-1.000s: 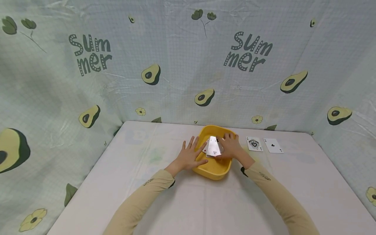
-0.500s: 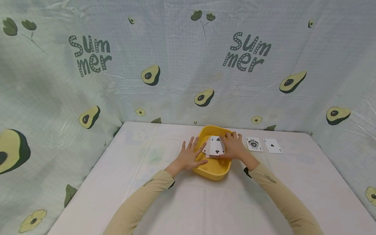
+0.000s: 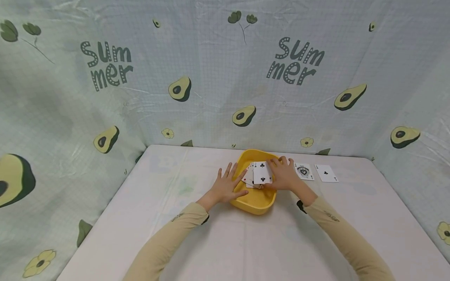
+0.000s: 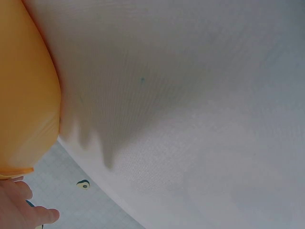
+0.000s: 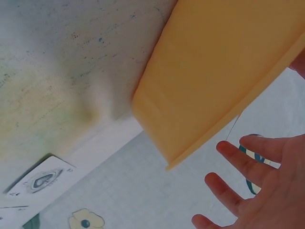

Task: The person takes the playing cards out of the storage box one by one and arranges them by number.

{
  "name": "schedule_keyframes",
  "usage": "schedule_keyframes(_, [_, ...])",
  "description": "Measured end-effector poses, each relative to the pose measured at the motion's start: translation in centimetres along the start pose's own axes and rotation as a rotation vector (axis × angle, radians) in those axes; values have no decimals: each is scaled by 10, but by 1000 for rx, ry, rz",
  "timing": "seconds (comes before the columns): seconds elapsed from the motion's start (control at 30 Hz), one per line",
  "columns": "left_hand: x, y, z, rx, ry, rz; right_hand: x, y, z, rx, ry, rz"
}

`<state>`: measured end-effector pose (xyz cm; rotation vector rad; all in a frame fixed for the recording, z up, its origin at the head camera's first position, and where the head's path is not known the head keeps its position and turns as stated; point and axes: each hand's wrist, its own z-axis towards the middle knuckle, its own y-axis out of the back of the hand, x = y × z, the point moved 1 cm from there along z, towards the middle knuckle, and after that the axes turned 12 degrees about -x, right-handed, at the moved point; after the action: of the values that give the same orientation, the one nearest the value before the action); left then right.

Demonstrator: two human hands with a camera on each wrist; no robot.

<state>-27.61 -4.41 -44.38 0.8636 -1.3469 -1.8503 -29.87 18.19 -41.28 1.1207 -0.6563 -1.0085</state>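
A yellow plastic tub (image 3: 254,207) stands on the table with several playing cards (image 3: 248,177) lying loosely overlapped inside. My left hand (image 3: 225,187) rests with spread fingers on its left rim; the left wrist view catches only some fingers (image 4: 21,200) beside the tub wall. Over the tub's right side, my right hand (image 3: 283,175) pinches a clubs playing card (image 3: 262,172), face up, by its right edge. In the right wrist view, that card shows as a thin edge (image 5: 233,128) at a fingertip, above the tub's rim, while the other fingers are spread. The thumb's grip is hidden there.
Right of the tub, two playing cards lie face up on the table: one with a large ornate emblem (image 3: 304,171) and an ace of clubs (image 3: 326,173). A printed cloth (image 3: 211,125) with avocados hangs behind the table's back edge.
My right hand has moved slightly right, drawing the clubs card off the other cards. The card turned from a glaring tilt to show its face. My left hand stays put.
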Motion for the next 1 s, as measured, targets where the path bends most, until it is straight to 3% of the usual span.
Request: schedule_keyframes(1.0, [0, 1, -1, -15, -2, -20, -19, 29, -38, -67, -34, 10])
